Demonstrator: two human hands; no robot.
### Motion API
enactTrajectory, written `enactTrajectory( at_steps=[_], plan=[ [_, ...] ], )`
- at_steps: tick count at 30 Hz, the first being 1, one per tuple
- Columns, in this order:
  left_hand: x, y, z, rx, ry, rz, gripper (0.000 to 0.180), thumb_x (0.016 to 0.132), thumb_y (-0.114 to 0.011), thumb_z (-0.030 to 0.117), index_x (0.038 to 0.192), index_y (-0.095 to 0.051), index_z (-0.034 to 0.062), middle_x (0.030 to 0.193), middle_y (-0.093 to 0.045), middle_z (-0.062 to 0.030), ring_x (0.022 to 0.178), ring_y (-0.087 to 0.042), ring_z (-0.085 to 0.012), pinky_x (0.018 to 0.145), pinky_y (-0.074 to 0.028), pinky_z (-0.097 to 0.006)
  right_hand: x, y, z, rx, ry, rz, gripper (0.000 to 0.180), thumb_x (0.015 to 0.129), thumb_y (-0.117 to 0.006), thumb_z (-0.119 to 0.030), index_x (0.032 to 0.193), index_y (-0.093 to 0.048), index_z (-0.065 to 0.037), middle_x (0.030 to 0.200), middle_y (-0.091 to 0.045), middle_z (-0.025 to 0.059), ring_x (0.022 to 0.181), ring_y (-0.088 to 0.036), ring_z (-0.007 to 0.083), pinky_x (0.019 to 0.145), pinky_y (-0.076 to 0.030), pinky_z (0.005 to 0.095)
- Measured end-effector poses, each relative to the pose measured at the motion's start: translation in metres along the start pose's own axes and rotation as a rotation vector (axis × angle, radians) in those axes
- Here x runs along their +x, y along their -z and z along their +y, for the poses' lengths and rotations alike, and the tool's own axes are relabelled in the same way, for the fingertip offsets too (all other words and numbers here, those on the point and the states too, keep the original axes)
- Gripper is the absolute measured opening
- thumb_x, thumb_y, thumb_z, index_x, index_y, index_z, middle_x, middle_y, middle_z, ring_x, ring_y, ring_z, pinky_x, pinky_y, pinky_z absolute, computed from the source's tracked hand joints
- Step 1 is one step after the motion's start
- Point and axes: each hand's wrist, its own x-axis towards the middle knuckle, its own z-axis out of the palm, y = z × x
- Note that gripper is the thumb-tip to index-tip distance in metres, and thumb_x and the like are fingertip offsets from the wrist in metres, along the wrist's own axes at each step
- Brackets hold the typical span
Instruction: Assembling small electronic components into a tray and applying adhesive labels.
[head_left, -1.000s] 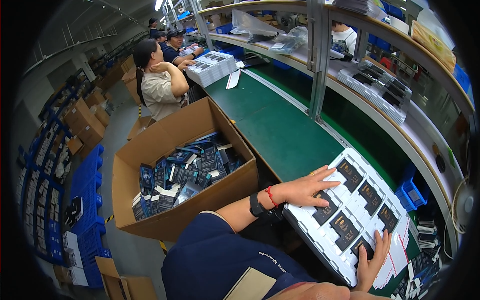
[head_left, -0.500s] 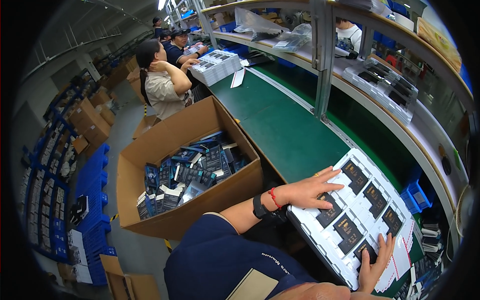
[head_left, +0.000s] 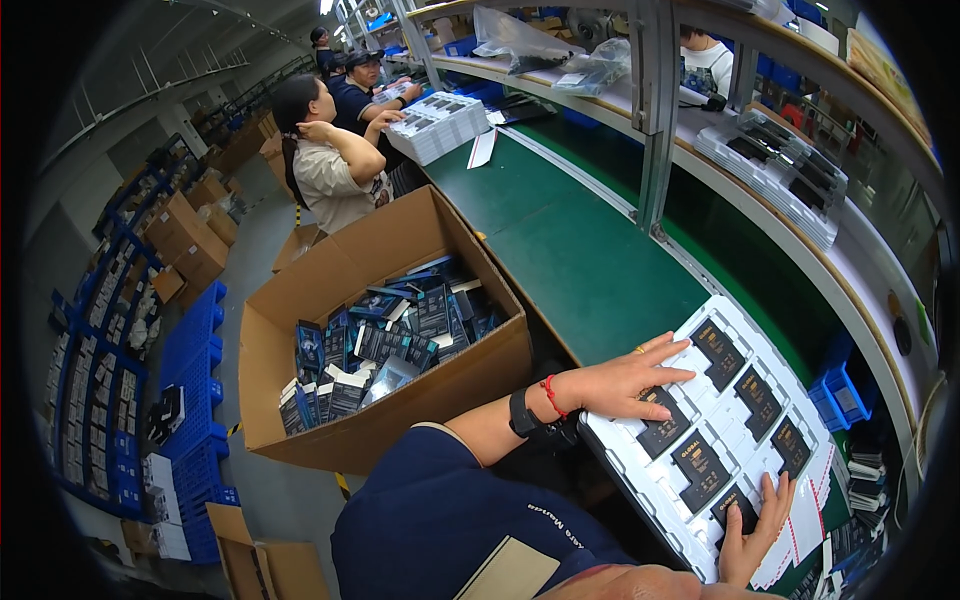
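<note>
A white moulded tray (head_left: 668, 484) lies tilted at the right end of the green bench, with several flat black batteries (head_left: 702, 470) seated in its pockets. My left hand (head_left: 628, 388) rests across the tray's upper left part, its fingers stretched out and apart. Its fingertips lie by one black battery (head_left: 662, 426), partly covering it. At the tray's lower right edge is my right hand (head_left: 757, 528), fingers spread. Its thumb touches the lowest battery (head_left: 738, 506), which it partly hides. Neither hand has lifted anything.
A large open carton (head_left: 350, 240) left of the bench holds many small dark boxes (head_left: 400, 330). Stacked trays stand on the far bench (head_left: 440, 140) and right shelf (head_left: 775, 165). A metal post (head_left: 655, 120) rises behind the bench. Co-workers stand at the far left; white sheets (head_left: 803, 525) lie beside my tray.
The whole view has shifted slightly. Both hands stay in nearly the same places on the tray, and the batteries sit as before.
</note>
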Motion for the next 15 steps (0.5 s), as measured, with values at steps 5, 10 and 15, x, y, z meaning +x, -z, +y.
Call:
enactTrajectory(
  at_steps=[5, 10, 15],
  plan=[
    [-0.0009, 0.0008, 0.0007, 0.008, -0.003, 0.002, 0.067, 0.089, -0.066, 0.042, 0.144, -0.046, 0.0098, 0.159, -0.015, -0.0224, 0.147, -0.004, -0.0454, 0.117, -0.017, -0.052, 0.0004, 0.0008, -0.0019, 0.0, -0.008, -0.006, 0.055, 0.084, -0.063, -0.006, 0.137, -0.051, -0.006, 0.153, -0.035, 0.0176, 0.147, -0.021, 0.0341, 0.118, -0.016, 0.0461],
    [-0.0008, 0.0001, -0.0001, 0.013, -0.004, 0.01, 0.067, 0.087, -0.068, 0.039, 0.144, -0.046, 0.0096, 0.159, -0.016, -0.0241, 0.147, -0.003, -0.0449, 0.118, -0.018, -0.05, 0.0001, 0.0015, -0.0016, 0.013, 0.017, -0.005, 0.054, 0.084, -0.063, -0.006, 0.137, -0.05, -0.005, 0.153, -0.035, 0.0177, 0.147, -0.021, 0.0344, 0.118, -0.016, 0.0465],
    [-0.0012, -0.0002, 0.0001, 0.015, -0.005, 0.011, 0.068, 0.087, -0.068, 0.04, 0.144, -0.045, 0.01, 0.158, -0.016, -0.0244, 0.147, -0.003, -0.0451, 0.117, -0.018, -0.05, 0.0003, 0.0009, -0.0011, 0.01, 0.012, -0.005, 0.054, 0.085, -0.064, -0.008, 0.137, -0.051, -0.005, 0.153, -0.035, 0.0177, 0.146, -0.021, 0.0346, 0.118, -0.016, 0.0464]
  ],
)
